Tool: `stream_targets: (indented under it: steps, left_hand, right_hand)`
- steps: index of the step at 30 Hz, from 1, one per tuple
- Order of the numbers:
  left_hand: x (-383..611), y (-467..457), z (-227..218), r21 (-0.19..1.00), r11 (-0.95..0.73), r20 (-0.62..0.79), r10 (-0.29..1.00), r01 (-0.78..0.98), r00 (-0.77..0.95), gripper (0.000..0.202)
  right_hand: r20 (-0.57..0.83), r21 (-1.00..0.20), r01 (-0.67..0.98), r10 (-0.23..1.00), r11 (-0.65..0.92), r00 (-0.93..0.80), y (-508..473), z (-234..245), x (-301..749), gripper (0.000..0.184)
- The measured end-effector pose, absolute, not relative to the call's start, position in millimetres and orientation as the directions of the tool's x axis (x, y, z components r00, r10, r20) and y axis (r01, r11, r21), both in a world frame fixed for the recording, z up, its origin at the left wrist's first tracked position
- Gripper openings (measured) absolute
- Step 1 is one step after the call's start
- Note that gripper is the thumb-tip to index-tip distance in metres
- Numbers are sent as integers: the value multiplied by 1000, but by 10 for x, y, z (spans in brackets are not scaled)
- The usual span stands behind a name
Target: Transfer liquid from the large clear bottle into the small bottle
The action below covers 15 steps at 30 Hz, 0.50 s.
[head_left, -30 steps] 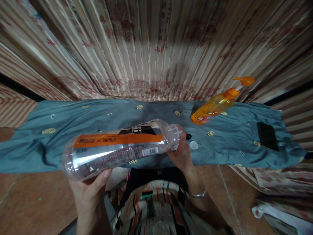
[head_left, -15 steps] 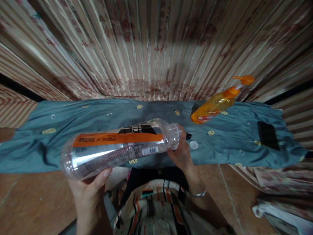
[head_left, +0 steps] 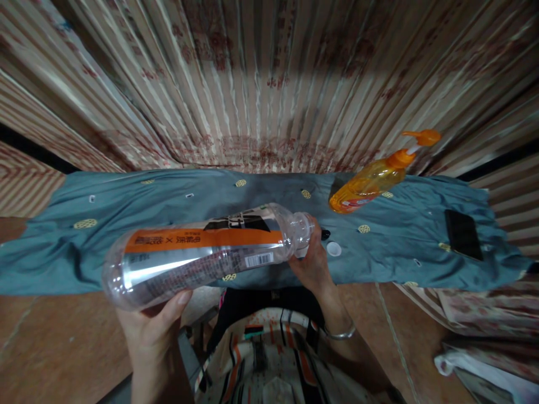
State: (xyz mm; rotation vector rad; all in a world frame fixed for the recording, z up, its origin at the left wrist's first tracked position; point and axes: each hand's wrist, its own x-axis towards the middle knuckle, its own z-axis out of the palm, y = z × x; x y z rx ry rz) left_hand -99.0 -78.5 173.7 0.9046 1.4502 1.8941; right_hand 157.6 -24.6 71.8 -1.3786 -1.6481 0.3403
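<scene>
The bottle (head_left: 202,255), clear with an orange and silver label, lies on its side across both hands, over the near edge of the cloth (head_left: 269,191); its base points left, its neck right. Whether it touches the cloth cannot be determined. The left hand (head_left: 149,325) grasps the bottle near its base, thumb along the near side; the other fingers are hidden beneath the body. The right hand (head_left: 314,261) grips the neck; its fingertips are largely out of sight behind it, and the mouth is partly covered. A pale patch shows below the neck, too indistinct to identify. Label print is upside down and mostly illegible; a barcode is visible near the shoulder. Just beside the right hand lies a white disc (head_left: 334,249), and next to it a small black object (head_left: 325,235), partly covered by that hand and not identifiable. Farther back stands a pump bottle (head_left: 366,185) of orange liquid, its label only partly readable. A dark, flat, rectangular item (head_left: 464,234), possibly a phone, lies near the cloth's right end. The curtain (head_left: 269,84) behind is cut off at the top; both forearms are partly cropped or obscured below.
</scene>
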Motion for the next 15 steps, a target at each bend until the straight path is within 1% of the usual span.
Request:
stream_targets:
  steps: [6,12,15]
  left_hand:
    - [-994,-781,1709,963,-263,176,786,-63,-593,56]
    - [-1045,-775,1660,965,-258,177,778,-50,-603,55]
    - [-1087,-796,1605,971,-234,157,769,-45,-619,61]
  right_hand:
    - [445,-718,622,893,313,64,-250,698,1576,89]
    - [455,-715,620,888,323,61,-252,713,1572,87]
    - [442,-716,624,895,313,58,-252,714,1578,90]
